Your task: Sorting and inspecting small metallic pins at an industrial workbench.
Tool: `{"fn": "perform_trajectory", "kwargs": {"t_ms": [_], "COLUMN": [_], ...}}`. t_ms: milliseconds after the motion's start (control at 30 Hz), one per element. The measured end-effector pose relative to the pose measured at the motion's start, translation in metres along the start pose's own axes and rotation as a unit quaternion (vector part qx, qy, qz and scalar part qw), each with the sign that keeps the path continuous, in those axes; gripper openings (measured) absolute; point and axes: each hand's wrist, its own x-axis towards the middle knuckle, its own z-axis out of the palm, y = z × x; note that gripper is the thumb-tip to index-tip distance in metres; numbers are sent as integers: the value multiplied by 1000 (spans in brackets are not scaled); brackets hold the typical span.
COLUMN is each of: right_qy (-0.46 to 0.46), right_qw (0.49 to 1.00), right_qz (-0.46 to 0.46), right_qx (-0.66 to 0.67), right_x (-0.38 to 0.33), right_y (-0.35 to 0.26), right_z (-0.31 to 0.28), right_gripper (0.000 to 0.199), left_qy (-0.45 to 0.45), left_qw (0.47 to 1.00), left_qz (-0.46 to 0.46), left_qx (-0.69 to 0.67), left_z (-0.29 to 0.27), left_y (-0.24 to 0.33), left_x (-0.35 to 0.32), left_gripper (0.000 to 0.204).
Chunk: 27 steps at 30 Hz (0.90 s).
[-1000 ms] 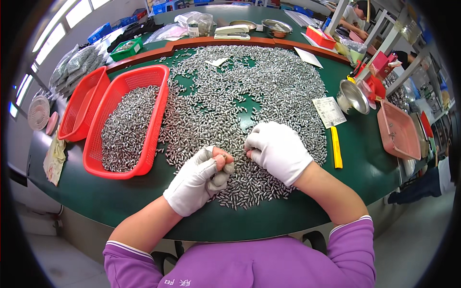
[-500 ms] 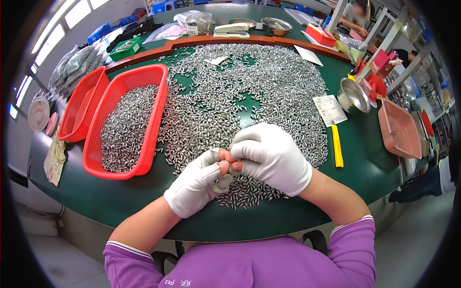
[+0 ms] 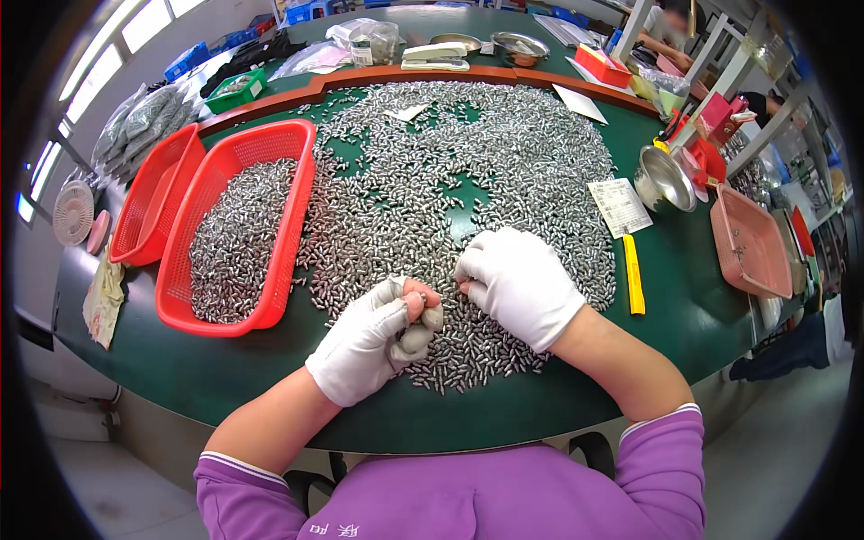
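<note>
Head view: left hand (image 3: pixel 373 337) closed on several small metal pieces (image 3: pixel 504 171), right hand (image 3: pixel 517 283) pinching more from the pile; red basket (image 3: pixel 236 236) partly filled, most pieces remain on the table (image 3: pixel 684 297).

A factory sorting bench (image 3: pixel 693 297), heaped with small metal parts (image 3: pixel 468 171).

We wear white cloth gloves on both hands, the left hand (image 3: pixel 367 346) and the right hand (image 3: pixel 522 283). On the left glove some fingertips are cut off. Our forearms are bare, because the purple sleeves are pushed up to the elbows. Each sleeve has a thin white stripe at the cuff. The purple top carries small light markings at the bottom edge.
</note>
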Motion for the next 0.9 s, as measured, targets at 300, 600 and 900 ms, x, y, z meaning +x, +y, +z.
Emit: {"fn": "perform_trajectory", "kwargs": {"t_ms": [300, 600, 900], "right_qy": [87, 107, 11], "right_qw": [951, 933, 1000], "right_qz": [-25, -59, -13], "right_qx": [297, 337, 23], "right_x": [2, 1, -1], "right_y": [-12, -14, 4], "right_z": [-19, -11, 3], "right_gripper": [19, 19, 15], "left_qy": [16, -41, -1], "left_qw": [1000, 998, 1000], "left_qz": [-21, -38, -15], "left_qx": [1, 14, -4], "left_z": [2, 0, -1], "left_y": [1, 4, 0], "left_x": [0, 3, 0], "left_gripper": [23, 21, 21]}}
